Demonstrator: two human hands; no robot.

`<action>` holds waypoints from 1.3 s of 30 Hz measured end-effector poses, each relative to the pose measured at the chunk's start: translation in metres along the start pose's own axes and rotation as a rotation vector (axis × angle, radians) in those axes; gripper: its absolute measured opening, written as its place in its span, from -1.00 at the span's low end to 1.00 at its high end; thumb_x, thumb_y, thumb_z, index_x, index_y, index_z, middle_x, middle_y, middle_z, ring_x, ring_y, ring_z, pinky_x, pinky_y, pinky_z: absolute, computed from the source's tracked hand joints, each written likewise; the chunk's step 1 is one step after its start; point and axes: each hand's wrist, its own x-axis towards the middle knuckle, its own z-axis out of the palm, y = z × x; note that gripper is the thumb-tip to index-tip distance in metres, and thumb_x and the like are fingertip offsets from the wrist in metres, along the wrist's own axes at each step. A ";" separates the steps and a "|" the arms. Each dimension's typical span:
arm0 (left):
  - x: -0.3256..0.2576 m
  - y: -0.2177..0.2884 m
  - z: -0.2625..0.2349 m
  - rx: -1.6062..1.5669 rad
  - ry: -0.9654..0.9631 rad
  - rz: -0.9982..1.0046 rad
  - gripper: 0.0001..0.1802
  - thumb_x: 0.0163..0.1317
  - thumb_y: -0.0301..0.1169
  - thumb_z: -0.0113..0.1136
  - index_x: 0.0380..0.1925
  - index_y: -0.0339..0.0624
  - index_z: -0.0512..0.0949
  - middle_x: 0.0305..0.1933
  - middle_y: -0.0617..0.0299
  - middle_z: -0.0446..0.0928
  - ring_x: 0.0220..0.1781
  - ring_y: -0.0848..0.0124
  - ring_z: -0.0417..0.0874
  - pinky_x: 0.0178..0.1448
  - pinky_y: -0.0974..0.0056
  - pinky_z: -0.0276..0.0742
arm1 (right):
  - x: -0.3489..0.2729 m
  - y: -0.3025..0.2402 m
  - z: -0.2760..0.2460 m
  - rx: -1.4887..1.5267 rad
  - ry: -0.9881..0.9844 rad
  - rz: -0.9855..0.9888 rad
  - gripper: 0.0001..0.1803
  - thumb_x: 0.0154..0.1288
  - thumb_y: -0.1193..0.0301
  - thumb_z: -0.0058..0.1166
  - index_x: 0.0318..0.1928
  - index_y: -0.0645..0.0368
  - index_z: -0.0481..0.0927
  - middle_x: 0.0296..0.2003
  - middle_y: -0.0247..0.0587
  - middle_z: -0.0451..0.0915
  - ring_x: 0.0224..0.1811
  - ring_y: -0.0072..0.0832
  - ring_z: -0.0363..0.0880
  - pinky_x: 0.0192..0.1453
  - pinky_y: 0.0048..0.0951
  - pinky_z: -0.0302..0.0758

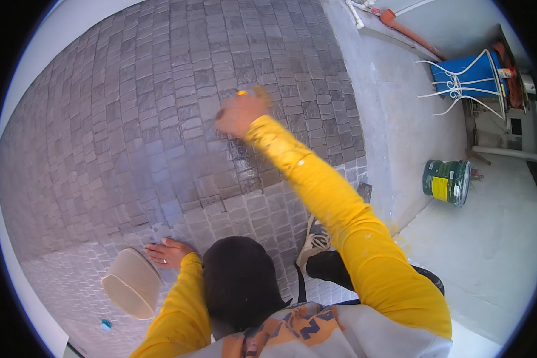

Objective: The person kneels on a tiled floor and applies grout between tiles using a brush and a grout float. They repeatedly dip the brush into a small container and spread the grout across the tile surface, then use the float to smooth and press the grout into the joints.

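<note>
My right hand reaches far out over the grey stone-patterned surface, blurred by motion. Its fingers are closed round a small tan thing with an orange-yellow spot, too smeared to name. A dark, wet-looking streak marks the stones just below that hand. Lower left, my left hand lies flat with its fingers stretched out, holding nothing. Right beside it stands a beige bucket, close to the fingertips.
A small blue sponge or brush lies near the bucket. At the right are a green pail with a yellow label and a white metal-framed table with a blue panel. My shoe rests at the edge of the stonework, beside a pale floor.
</note>
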 end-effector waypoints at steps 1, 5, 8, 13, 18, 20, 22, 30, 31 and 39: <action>0.000 0.000 0.001 0.002 -0.008 -0.001 -0.25 0.50 0.09 -0.38 0.46 -0.24 0.13 0.54 -0.07 0.11 0.52 -0.02 0.15 0.52 -0.10 0.01 | -0.001 -0.054 0.021 0.127 0.041 -0.133 -0.60 0.08 0.02 0.10 -0.20 -0.04 0.73 -0.26 -0.13 0.73 -0.14 -0.08 0.69 -0.07 -0.15 0.61; 0.000 -0.002 0.004 0.011 -0.029 -0.005 -0.25 0.50 0.08 -0.39 0.46 -0.26 0.09 0.55 -0.09 0.07 0.53 -0.03 0.12 0.52 -0.11 -0.01 | -0.010 -0.160 0.053 0.415 0.136 -0.318 -0.74 0.13 0.24 0.11 -0.19 -0.02 0.72 -0.29 -0.07 0.70 -0.13 -0.10 0.68 -0.05 -0.11 0.57; 0.002 -0.003 0.001 0.011 -0.051 0.016 -0.23 0.49 0.08 -0.40 0.47 -0.28 0.07 0.56 -0.12 0.03 0.54 -0.05 0.09 0.53 -0.11 -0.04 | -0.010 -0.086 0.029 0.781 0.207 -0.279 -0.73 0.16 0.18 0.20 -0.14 -0.07 0.71 -0.25 -0.19 0.70 -0.14 -0.24 0.67 -0.01 -0.29 0.57; 0.004 -0.002 -0.008 -0.019 -0.110 0.011 -0.24 0.48 0.05 -0.40 0.46 -0.31 0.06 0.56 -0.15 0.01 0.56 -0.09 0.03 0.56 -0.13 -0.10 | -0.085 0.181 -0.065 1.121 0.097 0.514 -0.57 0.25 0.29 0.26 0.08 0.23 0.59 -0.52 -0.47 0.49 -0.63 -0.71 0.38 -0.63 -0.63 0.30; 0.006 0.004 -0.015 -0.043 -0.133 0.007 -0.24 0.48 0.03 -0.40 0.47 -0.32 0.05 0.57 -0.16 -0.02 0.57 -0.11 -0.01 0.57 -0.14 -0.14 | -0.128 0.267 -0.109 0.619 0.375 0.534 -0.71 0.07 0.35 0.27 -0.15 0.13 0.72 -0.44 -0.34 0.64 -0.46 -0.58 0.55 -0.35 -0.51 0.48; 0.006 0.004 -0.017 -0.049 -0.144 -0.001 -0.24 0.48 0.03 -0.40 0.47 -0.32 0.05 0.57 -0.16 -0.02 0.57 -0.11 -0.01 0.57 -0.14 -0.15 | -0.089 0.213 -0.086 0.227 0.198 0.456 -0.69 0.03 0.28 0.25 -0.17 0.05 0.74 -0.29 -0.23 0.72 -0.26 -0.35 0.67 -0.09 -0.36 0.55; 0.005 0.003 -0.018 -0.050 -0.155 0.001 -0.24 0.48 0.03 -0.41 0.47 -0.32 0.05 0.57 -0.17 -0.03 0.57 -0.12 -0.01 0.57 -0.14 -0.16 | -0.042 0.120 -0.044 0.001 0.092 0.209 -0.63 0.05 0.15 0.17 -0.10 -0.11 0.74 -0.15 -0.18 0.72 -0.08 -0.13 0.68 0.04 -0.21 0.59; 0.007 0.009 -0.024 -0.063 -0.181 -0.012 -0.25 0.46 0.01 -0.36 0.46 -0.34 0.05 0.57 -0.18 -0.05 0.57 -0.13 -0.04 0.58 -0.14 -0.21 | 0.003 -0.195 0.056 0.587 0.210 -0.499 -0.75 0.17 0.20 0.15 -0.17 -0.03 0.70 -0.36 -0.13 0.65 -0.23 -0.27 0.66 -0.08 -0.16 0.55; 0.009 0.009 -0.026 -0.062 -0.193 -0.014 -0.24 0.46 0.00 -0.34 0.46 -0.34 0.04 0.58 -0.17 -0.06 0.58 -0.13 -0.06 0.59 -0.13 -0.23 | 0.000 -0.177 0.052 0.810 0.127 -0.363 -0.74 0.18 0.23 0.19 -0.13 -0.02 0.70 -0.40 -0.22 0.63 -0.31 -0.39 0.63 -0.17 -0.28 0.55; 0.012 0.004 -0.022 -0.082 -0.178 0.018 -0.27 0.47 -0.02 -0.32 0.46 -0.32 0.04 0.56 -0.16 -0.03 0.56 -0.12 -0.04 0.57 -0.14 -0.20 | -0.122 0.158 -0.060 1.008 0.349 0.626 -0.59 0.27 0.27 0.21 0.05 0.22 0.60 -0.49 -0.38 0.52 -0.58 -0.67 0.43 -0.57 -0.64 0.32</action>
